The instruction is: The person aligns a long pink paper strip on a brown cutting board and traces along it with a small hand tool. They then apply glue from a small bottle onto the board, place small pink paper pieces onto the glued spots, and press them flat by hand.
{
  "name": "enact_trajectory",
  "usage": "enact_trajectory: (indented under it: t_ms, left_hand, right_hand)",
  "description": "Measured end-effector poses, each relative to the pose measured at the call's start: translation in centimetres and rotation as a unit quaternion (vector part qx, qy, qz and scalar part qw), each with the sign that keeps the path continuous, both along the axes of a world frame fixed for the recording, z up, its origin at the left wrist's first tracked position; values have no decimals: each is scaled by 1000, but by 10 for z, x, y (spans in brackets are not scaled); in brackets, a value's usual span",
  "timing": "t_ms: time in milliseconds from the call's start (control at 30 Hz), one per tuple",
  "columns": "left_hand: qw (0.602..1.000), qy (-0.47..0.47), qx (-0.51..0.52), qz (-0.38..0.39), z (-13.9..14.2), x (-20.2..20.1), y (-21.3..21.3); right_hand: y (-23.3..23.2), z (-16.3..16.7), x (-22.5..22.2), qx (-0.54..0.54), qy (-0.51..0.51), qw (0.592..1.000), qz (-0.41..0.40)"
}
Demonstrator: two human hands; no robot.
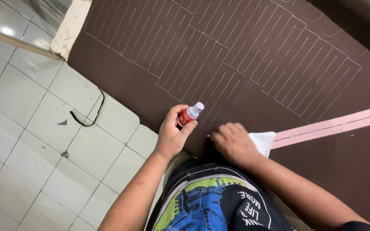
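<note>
Your left hand point(172, 132) grips the bottle point(189, 114) at the sheet's point(150, 85) near edge, cap tilted up-right toward the chalk lines. Just right of the bottle, your right hand point(234, 143) is closed, pressing a white cloth point(263, 142) onto the sheet.

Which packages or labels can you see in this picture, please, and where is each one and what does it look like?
Small bottle: held in the left hand over the edge of the brown sheet; clear, with a white cap.
Bottle label: wrapped round the bottle's body; red with yellow and white patches.
No signs or screens are in view.
</note>
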State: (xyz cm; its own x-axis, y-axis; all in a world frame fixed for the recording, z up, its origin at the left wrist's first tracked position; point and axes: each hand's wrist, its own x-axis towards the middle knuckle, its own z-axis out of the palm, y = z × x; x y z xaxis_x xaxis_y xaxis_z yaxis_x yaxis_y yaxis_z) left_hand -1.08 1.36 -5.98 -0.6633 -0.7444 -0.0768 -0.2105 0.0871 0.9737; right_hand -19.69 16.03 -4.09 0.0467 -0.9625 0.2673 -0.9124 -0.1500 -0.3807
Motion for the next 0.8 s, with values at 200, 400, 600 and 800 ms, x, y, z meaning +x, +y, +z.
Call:
enact_trajectory:
  t_ms: [200, 400, 600, 800]
  left_hand:
    - [998, 43, 47, -2, 0, -1, 0]
    - [1000, 1, 25, 0, 8, -1, -1]
    - [999, -28, -36, -8, 21, -7, 0]
    - [995, -12, -89, -48, 40, -15, 6]
  right_hand:
    - [1, -5, 0, 0, 11, 998, -61]
    - [-16, -4, -37, 193, 108, 960, -175]
    - [-3, -10, -64, 63, -525, 760, -377]
    - [2, -15, -14, 103, -615, 727, -286]
